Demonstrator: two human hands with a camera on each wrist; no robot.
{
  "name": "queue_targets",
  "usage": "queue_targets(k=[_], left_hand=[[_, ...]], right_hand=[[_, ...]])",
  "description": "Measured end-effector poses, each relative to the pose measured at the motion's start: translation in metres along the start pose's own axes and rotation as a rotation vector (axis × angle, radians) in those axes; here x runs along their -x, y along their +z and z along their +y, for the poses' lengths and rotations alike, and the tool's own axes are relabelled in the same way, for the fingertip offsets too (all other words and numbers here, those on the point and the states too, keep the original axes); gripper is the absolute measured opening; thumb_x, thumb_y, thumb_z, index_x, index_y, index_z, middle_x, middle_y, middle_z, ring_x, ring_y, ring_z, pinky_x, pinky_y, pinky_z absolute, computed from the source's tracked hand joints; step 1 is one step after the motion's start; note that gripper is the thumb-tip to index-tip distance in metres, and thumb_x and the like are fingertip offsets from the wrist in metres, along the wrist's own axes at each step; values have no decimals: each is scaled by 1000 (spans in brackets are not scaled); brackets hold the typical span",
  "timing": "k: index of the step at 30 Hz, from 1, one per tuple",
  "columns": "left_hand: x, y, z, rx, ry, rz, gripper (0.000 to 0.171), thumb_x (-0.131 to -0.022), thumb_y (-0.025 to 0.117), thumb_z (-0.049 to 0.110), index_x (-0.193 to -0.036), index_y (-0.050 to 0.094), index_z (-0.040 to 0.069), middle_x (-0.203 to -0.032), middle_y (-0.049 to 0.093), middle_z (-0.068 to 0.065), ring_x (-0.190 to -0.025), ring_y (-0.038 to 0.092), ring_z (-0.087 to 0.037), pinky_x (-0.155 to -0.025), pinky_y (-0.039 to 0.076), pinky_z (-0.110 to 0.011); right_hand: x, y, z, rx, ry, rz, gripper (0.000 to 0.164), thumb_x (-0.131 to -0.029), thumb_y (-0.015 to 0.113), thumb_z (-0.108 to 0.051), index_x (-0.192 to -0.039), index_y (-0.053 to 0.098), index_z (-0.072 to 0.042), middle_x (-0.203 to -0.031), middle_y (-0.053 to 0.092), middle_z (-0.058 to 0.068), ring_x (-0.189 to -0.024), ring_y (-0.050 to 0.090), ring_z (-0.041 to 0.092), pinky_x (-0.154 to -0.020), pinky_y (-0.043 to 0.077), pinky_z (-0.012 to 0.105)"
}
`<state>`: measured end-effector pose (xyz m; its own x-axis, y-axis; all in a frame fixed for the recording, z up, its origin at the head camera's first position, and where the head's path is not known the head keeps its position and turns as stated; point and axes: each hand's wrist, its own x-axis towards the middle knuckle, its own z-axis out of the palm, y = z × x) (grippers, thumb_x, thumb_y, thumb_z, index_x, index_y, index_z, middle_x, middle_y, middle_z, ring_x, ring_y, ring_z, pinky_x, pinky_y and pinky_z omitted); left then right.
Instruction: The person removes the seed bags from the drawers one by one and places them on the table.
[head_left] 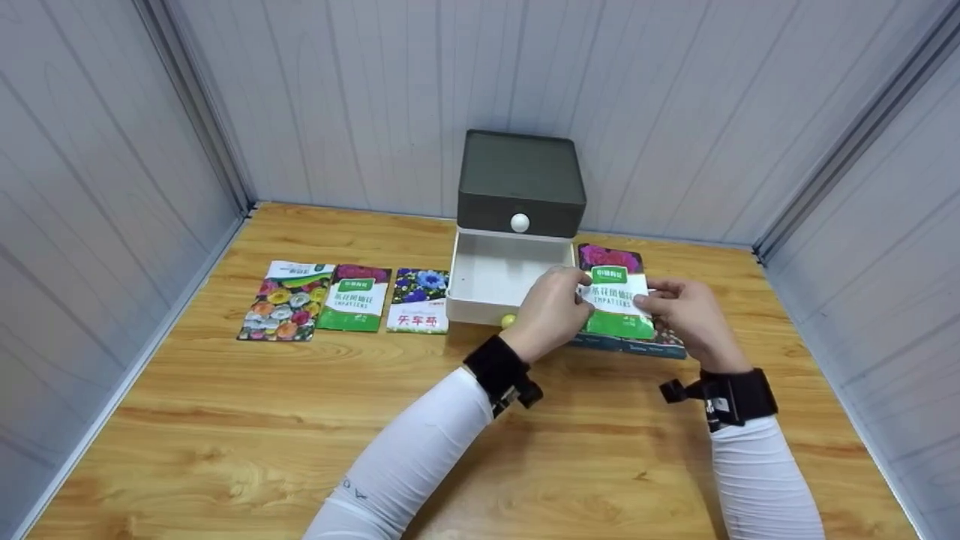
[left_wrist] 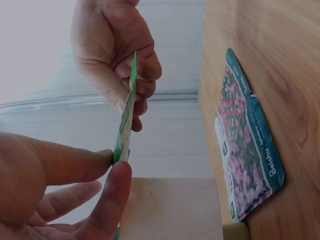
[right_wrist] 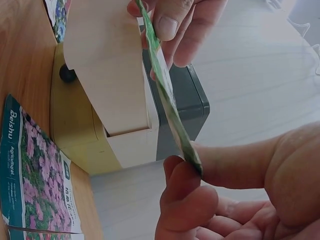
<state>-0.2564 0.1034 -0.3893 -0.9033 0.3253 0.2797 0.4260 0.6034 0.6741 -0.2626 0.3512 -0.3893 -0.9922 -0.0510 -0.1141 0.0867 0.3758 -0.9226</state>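
Note:
Both hands hold a green and white impatiens seed packet (head_left: pixel 616 304) above the table, right of a small drawer cabinet (head_left: pixel 521 169). My left hand (head_left: pixel 551 307) pinches its left edge between thumb and fingers. The right hand (head_left: pixel 694 319) pinches the opposite edge. Edge-on in the left wrist view, the packet (left_wrist: pixel 127 112) looks thin and slightly bent. Beneath it lie seed packets with teal borders, one showing pink flowers (right_wrist: pixel 42 175); the held packet partly hides them in the head view. The cabinet's white drawer (head_left: pixel 487 307) is pulled out, beside the left hand.
Left of the cabinet lie three packets in a row: mixed flowers (head_left: pixel 285 304), impatiens (head_left: pixel 356 300) and blue flowers (head_left: pixel 420 300). The grey upper drawer with a white knob (head_left: pixel 520 223) is closed. Pale panel walls (head_left: pixel 360 97) enclose the wooden table (head_left: pixel 300 435).

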Motion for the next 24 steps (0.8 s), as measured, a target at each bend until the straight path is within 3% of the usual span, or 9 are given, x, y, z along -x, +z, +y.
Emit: queue_targets(k=[14,24], left_hand=[[-7,11,10,-11,24,-38,35,-99,83,12,-131,75,1,-118,75,-9,-108,66,-20,-97,55,-31],[-5,26,15,112,-10,-129,41,-99,84,12,-136,72,2,-117,74,-7,-99,64,-12,-85,54,-24]], right_hand=[[-2,-15,4,-45,-5,33,64,-108,73,-11,-158,45,16,-102,72,0,-78,62,7,-67,54,21],[-4,-30,16,-44,3,33,63,-110,70,-10,-158,43,19,-103,73,-4,-87,69,6,-76,60,21]])
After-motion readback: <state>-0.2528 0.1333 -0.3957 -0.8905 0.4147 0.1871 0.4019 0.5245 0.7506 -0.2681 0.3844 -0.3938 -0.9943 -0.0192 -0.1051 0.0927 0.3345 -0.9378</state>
